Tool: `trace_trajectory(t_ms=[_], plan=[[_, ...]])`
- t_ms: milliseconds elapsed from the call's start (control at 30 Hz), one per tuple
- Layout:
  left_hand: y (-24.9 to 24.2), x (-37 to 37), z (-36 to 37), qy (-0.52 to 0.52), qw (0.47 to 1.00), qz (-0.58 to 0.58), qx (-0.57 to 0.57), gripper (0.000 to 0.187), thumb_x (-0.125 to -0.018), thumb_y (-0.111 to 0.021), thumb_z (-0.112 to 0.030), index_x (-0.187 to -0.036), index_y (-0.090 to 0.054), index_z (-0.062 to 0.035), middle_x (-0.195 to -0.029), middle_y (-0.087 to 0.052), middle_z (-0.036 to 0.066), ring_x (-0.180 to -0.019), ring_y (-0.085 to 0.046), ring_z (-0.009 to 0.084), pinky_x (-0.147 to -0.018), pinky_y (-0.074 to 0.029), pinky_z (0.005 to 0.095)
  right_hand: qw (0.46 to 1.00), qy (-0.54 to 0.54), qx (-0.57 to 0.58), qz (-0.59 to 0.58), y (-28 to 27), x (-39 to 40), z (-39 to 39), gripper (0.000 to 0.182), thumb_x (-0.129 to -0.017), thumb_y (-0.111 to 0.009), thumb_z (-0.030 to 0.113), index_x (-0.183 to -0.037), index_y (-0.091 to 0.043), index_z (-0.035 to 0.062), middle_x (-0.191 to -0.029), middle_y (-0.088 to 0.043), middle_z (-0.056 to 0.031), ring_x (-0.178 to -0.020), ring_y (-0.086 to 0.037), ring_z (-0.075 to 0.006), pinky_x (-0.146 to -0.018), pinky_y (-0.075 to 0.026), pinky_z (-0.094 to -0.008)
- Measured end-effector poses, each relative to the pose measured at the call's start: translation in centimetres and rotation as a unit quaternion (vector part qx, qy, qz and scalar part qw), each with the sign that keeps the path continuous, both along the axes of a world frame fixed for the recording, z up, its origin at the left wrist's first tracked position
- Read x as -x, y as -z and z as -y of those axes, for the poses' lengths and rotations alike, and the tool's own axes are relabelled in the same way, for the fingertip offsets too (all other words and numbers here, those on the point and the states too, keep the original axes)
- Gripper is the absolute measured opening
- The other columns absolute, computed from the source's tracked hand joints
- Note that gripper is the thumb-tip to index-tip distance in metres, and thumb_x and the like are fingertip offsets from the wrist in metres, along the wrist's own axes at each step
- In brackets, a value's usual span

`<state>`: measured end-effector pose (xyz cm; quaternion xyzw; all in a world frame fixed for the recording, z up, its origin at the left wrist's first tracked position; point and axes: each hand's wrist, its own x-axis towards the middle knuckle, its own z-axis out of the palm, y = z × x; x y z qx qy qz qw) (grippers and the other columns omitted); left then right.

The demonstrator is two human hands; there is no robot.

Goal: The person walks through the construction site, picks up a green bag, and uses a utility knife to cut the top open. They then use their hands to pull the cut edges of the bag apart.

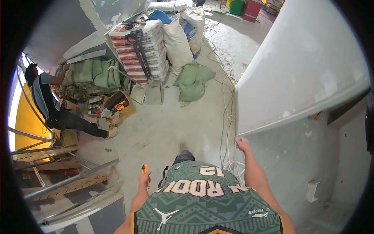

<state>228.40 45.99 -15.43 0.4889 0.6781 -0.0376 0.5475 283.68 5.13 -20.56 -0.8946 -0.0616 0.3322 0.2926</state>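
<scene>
My left hand is closed around a slim orange utility knife, which sticks out above and below the fingers. The knife's finer details are too small to make out. On the other side, my right hand is curled into a loose fist, with nothing visible in it. It hangs near the lower corner of the white wall, above the cables on the floor. One dark shoe shows in front of my green jersey.
Stacked bags, white sacks and green sacks stand ahead. At left, a person leans near more green sacks. Open boxes of tools lie nearby. A metal frame fills the lower left.
</scene>
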Motion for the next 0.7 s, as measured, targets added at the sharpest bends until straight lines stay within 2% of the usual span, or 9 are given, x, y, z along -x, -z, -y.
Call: trace_trajectory(t_ms=[167,233,300,400,467,533,567,633,700], plan=[[8.5,-9.6,-7.9,0.030,0.998,0.011,-0.046,0.026,-0.079,-0.078,-0.024,-0.094,-0.069,-0.0057,-0.074,-0.066,0.007,-0.066,-0.064,0.0186,-0.059,-0.051,0.0347,0.987,0.041,-0.155,-0.031,-8.3,-11.8,-17.0,0.029,-0.090,-0.064,0.031,-0.102,-0.066,0.0040,-0.086,-0.069,-0.0055,-0.072,-0.067,-0.0144,-0.063,-0.052,-0.0300],[9.6,-17.0,-11.6,0.235,0.948,-0.129,-0.170,0.031,-0.078,-0.077,-0.027,-0.102,-0.071,-0.0091,-0.090,-0.072,0.010,-0.087,-0.070,0.0280,-0.075,-0.054,0.0413,0.978,0.031,-0.197,-0.068,-7.6,-13.7,-21.9,0.031,-0.090,-0.064,0.031,-0.100,-0.067,0.0020,-0.084,-0.070,-0.0067,-0.069,-0.066,-0.0156,-0.061,-0.053,-0.0313],[11.6,-26.9,-17.0,0.326,0.910,-0.186,-0.176,0.034,-0.080,-0.073,-0.030,-0.108,-0.070,-0.0125,-0.104,-0.072,0.015,-0.104,-0.066,0.0344,-0.087,-0.052,0.0453,0.978,0.013,-0.165,-0.127,-7.7,-15.7,-26.9,0.032,-0.089,-0.064,0.031,-0.097,-0.068,0.0000,-0.081,-0.070,-0.0076,-0.065,-0.066,-0.0164,-0.061,-0.054,-0.0322],[11.6,-43.5,-24.2,0.430,0.875,-0.062,-0.214,0.031,-0.082,-0.068,-0.027,-0.107,-0.067,-0.0086,-0.101,-0.070,0.019,-0.098,-0.066,0.0393,-0.078,-0.054,0.0485,0.972,-0.138,-0.158,-0.105,-8.6,-18.8,-32.8,0.031,-0.090,-0.064,0.032,-0.097,-0.067,0.0013,-0.080,-0.069,-0.0070,-0.066,-0.066,-0.0151,-0.060,-0.054,-0.0313],[7.4,-54.9,-26.6,0.511,0.815,0.003,-0.273,0.033,-0.083,-0.066,-0.020,-0.116,-0.063,-0.0138,-0.115,-0.065,0.015,-0.109,-0.061,0.0355,-0.087,-0.051,0.0444,0.969,-0.133,-0.175,-0.113,-10.6,-22.4,-36.3,0.034,-0.091,-0.064,0.035,-0.099,-0.067,0.0022,-0.081,-0.069,-0.0073,-0.068,-0.066,-0.0155,-0.061,-0.054,-0.0312],[-1.8,-64.9,-26.1,0.593,0.726,0.074,-0.340,0.038,-0.081,-0.066,-0.018,-0.119,-0.061,-0.0162,-0.117,-0.061,0.010,-0.121,-0.053,0.0310,-0.100,-0.040,0.0545,0.964,-0.129,-0.198,-0.123,-13.9,-26.2,-40.1,0.037,-0.093,-0.064,0.039,-0.100,-0.067,0.0031,-0.082,-0.069,-0.0077,-0.070,-0.067,-0.0158,-0.062,-0.055,-0.0311],[-5.0,-69.2,-25.4,0.624,0.684,0.090,-0.368,0.041,-0.080,-0.067,-0.018,-0.120,-0.060,-0.0166,-0.117,-0.060,0.010,-0.123,-0.052,0.0305,-0.104,-0.036,0.0602,0.949,-0.066,-0.217,-0.220,-16.1,-28.4,-41.8,0.041,-0.093,-0.063,0.043,-0.102,-0.067,0.0032,-0.084,-0.070,-0.0083,-0.072,-0.068,-0.0165,-0.063,-0.055,-0.0315],[-7.9,-76.1,-24.3,0.660,0.624,0.108,-0.404,0.045,-0.081,-0.065,-0.018,-0.125,-0.057,-0.0151,-0.117,-0.057,0.011,-0.129,-0.047,0.0310,-0.107,-0.023,0.0713,0.920,0.004,-0.232,-0.315,-18.3,-33.3,-44.3,0.046,-0.094,-0.062,0.047,-0.104,-0.066,0.0033,-0.087,-0.070,-0.0089,-0.073,-0.068,-0.0171,-0.064,-0.056,-0.0318],[-9.6,-81.5,-23.3,0.659,0.621,0.129,-0.405,0.046,-0.082,-0.064,-0.018,-0.127,-0.055,-0.0139,-0.119,-0.057,0.012,-0.130,-0.046,0.0314,-0.108,-0.020,0.0718,0.879,-0.080,-0.223,-0.415,-18.5,-38.4,-46.4,0.050,-0.094,-0.061,0.051,-0.105,-0.065,0.0030,-0.091,-0.069,-0.0090,-0.075,-0.069,-0.0176,-0.065,-0.057,-0.0318]])
